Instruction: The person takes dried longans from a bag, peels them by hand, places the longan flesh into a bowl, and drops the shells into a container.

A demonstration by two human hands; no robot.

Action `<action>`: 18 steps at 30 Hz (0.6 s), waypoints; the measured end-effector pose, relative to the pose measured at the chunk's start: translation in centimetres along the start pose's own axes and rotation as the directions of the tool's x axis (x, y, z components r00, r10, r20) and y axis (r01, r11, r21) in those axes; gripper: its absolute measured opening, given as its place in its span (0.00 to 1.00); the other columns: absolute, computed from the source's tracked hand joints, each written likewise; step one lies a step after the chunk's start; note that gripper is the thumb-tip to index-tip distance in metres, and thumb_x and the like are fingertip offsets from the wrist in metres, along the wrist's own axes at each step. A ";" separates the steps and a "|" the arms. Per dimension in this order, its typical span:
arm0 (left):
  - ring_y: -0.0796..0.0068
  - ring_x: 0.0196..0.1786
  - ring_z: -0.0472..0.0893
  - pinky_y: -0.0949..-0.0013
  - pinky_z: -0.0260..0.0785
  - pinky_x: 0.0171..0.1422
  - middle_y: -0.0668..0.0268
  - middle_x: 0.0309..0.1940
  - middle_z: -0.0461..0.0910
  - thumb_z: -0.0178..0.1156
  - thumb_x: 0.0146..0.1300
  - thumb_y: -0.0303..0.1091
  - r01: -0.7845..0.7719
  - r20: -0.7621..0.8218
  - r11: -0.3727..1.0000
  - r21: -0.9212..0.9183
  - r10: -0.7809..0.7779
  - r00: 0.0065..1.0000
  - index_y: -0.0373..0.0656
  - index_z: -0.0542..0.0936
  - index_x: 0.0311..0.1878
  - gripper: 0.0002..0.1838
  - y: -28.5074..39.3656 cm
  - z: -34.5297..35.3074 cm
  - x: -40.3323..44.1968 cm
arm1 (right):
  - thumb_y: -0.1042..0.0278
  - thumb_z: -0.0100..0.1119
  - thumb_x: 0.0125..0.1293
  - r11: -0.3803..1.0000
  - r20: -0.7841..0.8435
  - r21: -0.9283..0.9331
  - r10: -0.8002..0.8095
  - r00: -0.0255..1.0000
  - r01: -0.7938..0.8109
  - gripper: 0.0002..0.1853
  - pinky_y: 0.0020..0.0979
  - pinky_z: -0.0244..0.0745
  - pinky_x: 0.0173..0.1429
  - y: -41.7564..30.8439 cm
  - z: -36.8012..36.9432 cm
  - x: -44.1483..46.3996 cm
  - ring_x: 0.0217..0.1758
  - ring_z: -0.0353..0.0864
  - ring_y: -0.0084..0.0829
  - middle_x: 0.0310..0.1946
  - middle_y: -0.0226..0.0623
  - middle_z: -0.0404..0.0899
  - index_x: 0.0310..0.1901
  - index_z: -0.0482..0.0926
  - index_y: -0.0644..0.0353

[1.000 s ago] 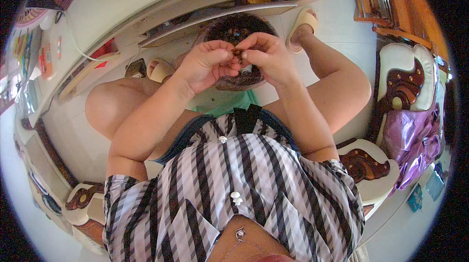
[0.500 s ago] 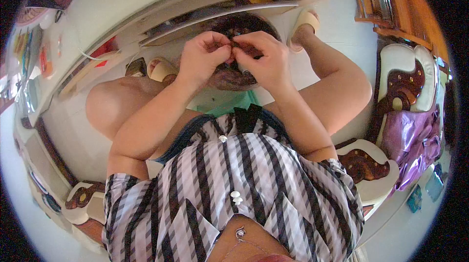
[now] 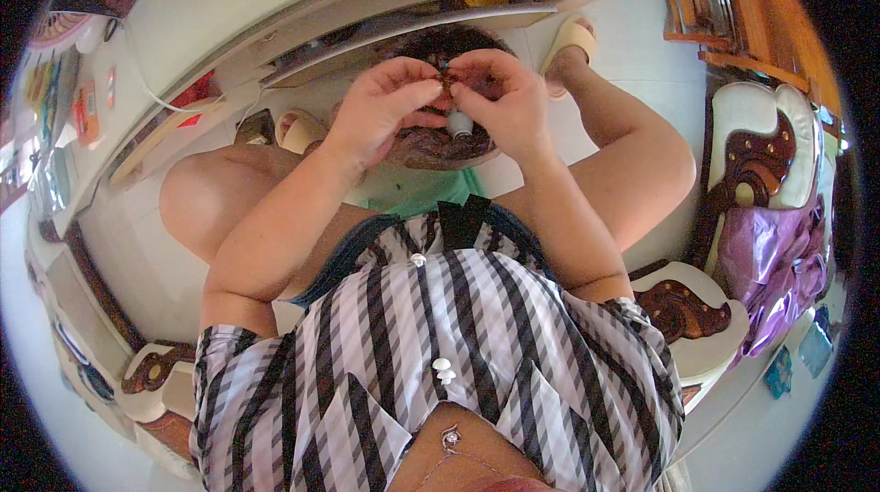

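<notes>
A small dark brown piece (image 3: 446, 81), too small to make out, is pinched between the fingertips of my left hand (image 3: 389, 107) and my right hand (image 3: 500, 99). Both hands are closed and nearly meet over a round container (image 3: 438, 154) between my legs. Dark hair-like or fibrous material (image 3: 458, 39) shows inside it. Just below my right fingertips stands a grey cylindrical object (image 3: 460, 125). Green material (image 3: 431, 191) lies under the near side of the container.
A cabinet with an open drawer (image 3: 412, 26) runs just beyond the container. Carved chairs (image 3: 756, 157) stand at the right, with purple cloth (image 3: 775, 254) on one. Slippered feet (image 3: 570, 47) rest either side of the container.
Half a second ago my fingertips were pressed close together; now they are slightly apart with the brown piece showing between them. The grey cylinder has come into clearer view.
</notes>
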State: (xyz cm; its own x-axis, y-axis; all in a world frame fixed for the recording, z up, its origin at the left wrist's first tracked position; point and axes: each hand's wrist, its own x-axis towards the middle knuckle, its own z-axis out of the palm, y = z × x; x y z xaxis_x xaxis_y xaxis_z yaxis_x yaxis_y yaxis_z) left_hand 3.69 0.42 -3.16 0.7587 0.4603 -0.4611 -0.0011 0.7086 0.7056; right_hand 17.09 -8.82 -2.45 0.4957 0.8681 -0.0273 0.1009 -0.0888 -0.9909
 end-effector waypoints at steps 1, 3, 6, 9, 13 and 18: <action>0.72 0.34 0.78 0.68 0.75 0.39 0.64 0.33 0.77 0.53 0.57 0.26 0.003 -0.016 0.999 0.047 -0.003 1.000 0.38 0.73 0.38 0.06 0.0 0.1 -0.1 | 0.73 0.61 0.45 0.969 0.010 -0.205 -0.139 0.990 0.138 0.11 0.27 0.73 0.35 -0.4 -0.1 0.1 0.30 0.77 0.28 0.27 0.34 0.78 0.34 0.78 0.61; 0.73 0.34 0.77 0.68 0.74 0.38 0.65 0.32 0.76 0.53 0.57 0.27 0.013 -0.037 0.990 0.142 -0.007 0.999 0.38 0.74 0.38 0.06 -0.3 -0.2 0.3 | 0.72 0.62 0.43 0.857 0.059 -0.418 -0.305 0.950 0.301 0.12 0.29 0.73 0.35 -0.7 -0.1 0.0 0.30 0.77 0.31 0.26 0.35 0.78 0.34 0.78 0.59; 0.74 0.35 0.76 0.70 0.74 0.38 0.66 0.31 0.76 0.53 0.57 0.27 0.057 -0.046 0.978 0.200 -0.048 0.998 0.39 0.74 0.36 0.05 -0.2 -0.5 0.4 | 0.72 0.62 0.42 0.816 0.089 -0.453 -0.360 0.929 0.360 0.12 0.29 0.73 0.34 -0.8 0.3 -0.2 0.30 0.77 0.32 0.25 0.34 0.77 0.32 0.77 0.57; 0.73 0.34 0.77 0.71 0.74 0.38 0.64 0.31 0.77 0.55 0.55 0.28 0.113 -0.025 0.990 0.082 -0.112 0.993 0.38 0.75 0.34 0.05 0.0 -0.7 0.3 | 0.74 0.62 0.44 0.916 0.068 -0.331 -0.216 0.974 0.226 0.09 0.26 0.73 0.34 -0.6 0.3 -0.3 0.30 0.77 0.26 0.25 0.32 0.77 0.30 0.76 0.59; 0.70 0.33 0.78 0.69 0.74 0.39 0.61 0.31 0.77 0.55 0.54 0.28 0.139 0.049 0.978 -0.156 -0.133 0.990 0.37 0.75 0.33 0.05 -0.4 -0.9 0.3 | 0.77 0.60 0.48 0.984 0.084 0.157 0.077 0.994 -0.089 0.09 0.25 0.72 0.39 0.4 0.3 -0.3 0.34 0.76 0.24 0.29 0.32 0.77 0.33 0.73 0.62; 0.68 0.35 0.78 0.67 0.75 0.41 0.60 0.31 0.77 0.54 0.55 0.26 0.143 0.131 0.946 -0.291 -0.108 0.985 0.37 0.75 0.33 0.04 0.0 -0.6 0.1 | 0.81 0.57 0.51 0.767 0.112 0.624 0.102 0.988 -0.150 0.11 0.26 0.73 0.40 1.5 0.6 0.0 0.35 0.76 0.26 0.32 0.37 0.77 0.37 0.71 0.62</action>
State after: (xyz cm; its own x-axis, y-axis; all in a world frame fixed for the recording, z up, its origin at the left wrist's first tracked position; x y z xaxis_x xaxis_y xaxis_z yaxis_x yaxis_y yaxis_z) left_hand 3.33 0.80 -3.55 0.8332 0.3064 -0.4602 -0.0820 0.8916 0.4453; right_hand 16.70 -8.63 -4.06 0.4039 0.9036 -0.1431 -0.5351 0.1065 -0.8380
